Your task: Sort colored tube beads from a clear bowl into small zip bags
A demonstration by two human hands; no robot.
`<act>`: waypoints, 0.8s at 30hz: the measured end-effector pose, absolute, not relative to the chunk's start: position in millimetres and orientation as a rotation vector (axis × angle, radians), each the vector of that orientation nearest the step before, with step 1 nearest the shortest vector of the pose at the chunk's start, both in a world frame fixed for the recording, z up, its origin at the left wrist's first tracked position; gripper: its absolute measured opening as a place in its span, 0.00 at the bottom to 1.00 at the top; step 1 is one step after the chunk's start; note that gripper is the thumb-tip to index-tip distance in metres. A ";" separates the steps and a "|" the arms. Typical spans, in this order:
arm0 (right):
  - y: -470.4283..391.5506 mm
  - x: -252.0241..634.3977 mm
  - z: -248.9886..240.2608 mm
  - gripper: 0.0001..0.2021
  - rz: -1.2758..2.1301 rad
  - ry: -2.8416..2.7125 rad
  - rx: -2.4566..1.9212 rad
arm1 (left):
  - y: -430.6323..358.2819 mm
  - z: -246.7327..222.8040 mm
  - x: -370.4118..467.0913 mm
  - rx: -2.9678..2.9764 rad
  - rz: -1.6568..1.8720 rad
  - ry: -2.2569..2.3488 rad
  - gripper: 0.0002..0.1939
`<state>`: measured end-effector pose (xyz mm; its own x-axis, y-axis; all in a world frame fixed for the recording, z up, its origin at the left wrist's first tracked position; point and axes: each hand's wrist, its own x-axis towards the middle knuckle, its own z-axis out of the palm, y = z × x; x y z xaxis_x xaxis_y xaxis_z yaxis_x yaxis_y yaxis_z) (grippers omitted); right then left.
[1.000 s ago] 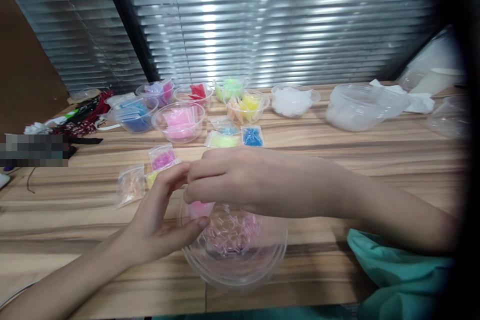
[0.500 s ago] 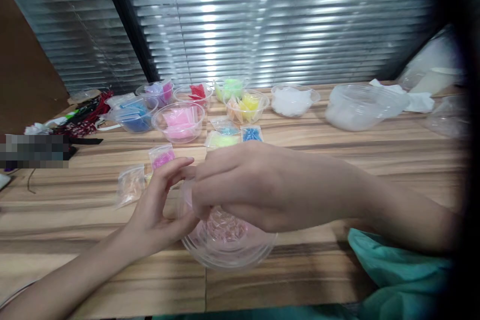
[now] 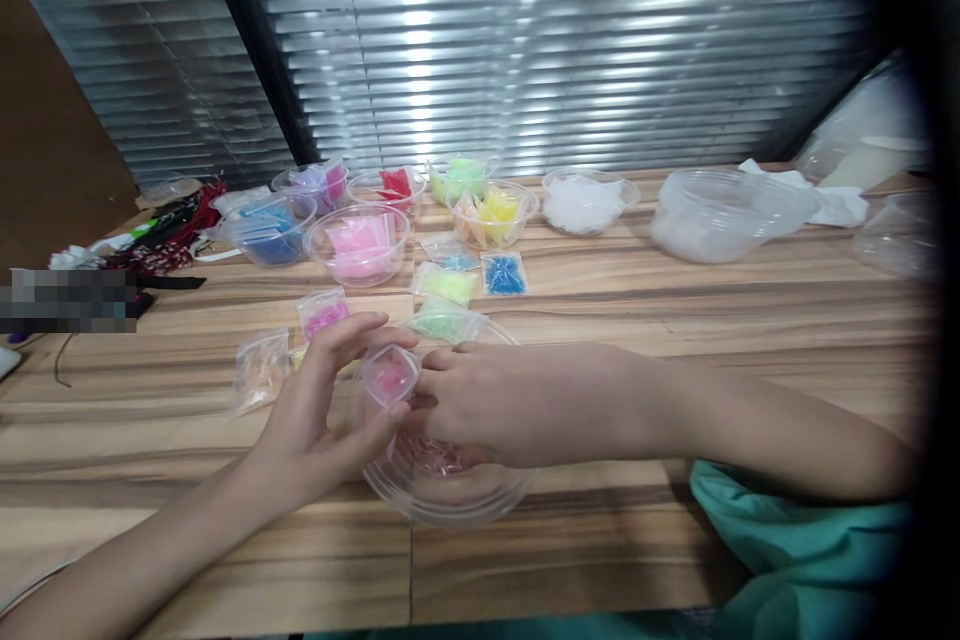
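Observation:
My left hand [image 3: 330, 400] curls its thumb and fingers around a small clear plastic bag [image 3: 390, 376] with its mouth gaping upward and a little pink material inside. Below it stands a clear round plastic bowl [image 3: 465, 510] holding shiny pink shreds [image 3: 431, 455]. My right hand [image 3: 480, 400] reaches over this bowl, just right of the bag, with fingers bent downward and closed. Its fingertips are hidden, so what they hold, if anything, does not show. Just behind the bowl lies a small bag of light green material [image 3: 441, 320], partly seen through the rim.
Small bags of orange [image 3: 261, 372], magenta [image 3: 325, 315], yellow-green [image 3: 445, 284] and blue [image 3: 504, 273] material lie nearby. Clear bowls line the back, among them a pink-filled bowl [image 3: 358, 276], a white-filled bowl [image 3: 585, 205] and stacked bowls [image 3: 720, 215]. Tangled cords [image 3: 169, 230] lie left.
My right hand has dropped away from the bag's mouth, down and slightly right over the bowl, uncovering the bag. My left hand has stayed almost where it was.

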<state>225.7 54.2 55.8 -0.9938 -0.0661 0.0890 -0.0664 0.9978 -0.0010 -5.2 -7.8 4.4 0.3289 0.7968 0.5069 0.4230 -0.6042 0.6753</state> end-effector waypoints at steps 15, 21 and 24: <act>62.3 219.2 51.3 0.14 0.538 -3.013 0.114 | -9.8 4.4 -6.6 2.189 1.171 1.108 0.36; 58.0 219.4 60.0 0.16 0.517 -3.074 0.028 | -8.2 4.8 -5.1 2.220 1.195 1.100 0.35; 56.5 218.8 63.8 0.17 0.494 -3.116 -0.001 | -7.7 5.0 -4.3 2.232 1.199 1.099 0.34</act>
<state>218.8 56.5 63.8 -0.9999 -0.0014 -0.0131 0.0027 0.9510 -0.3093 -4.3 -7.7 5.0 0.3310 0.7811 0.5294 0.4592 -0.6235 0.6328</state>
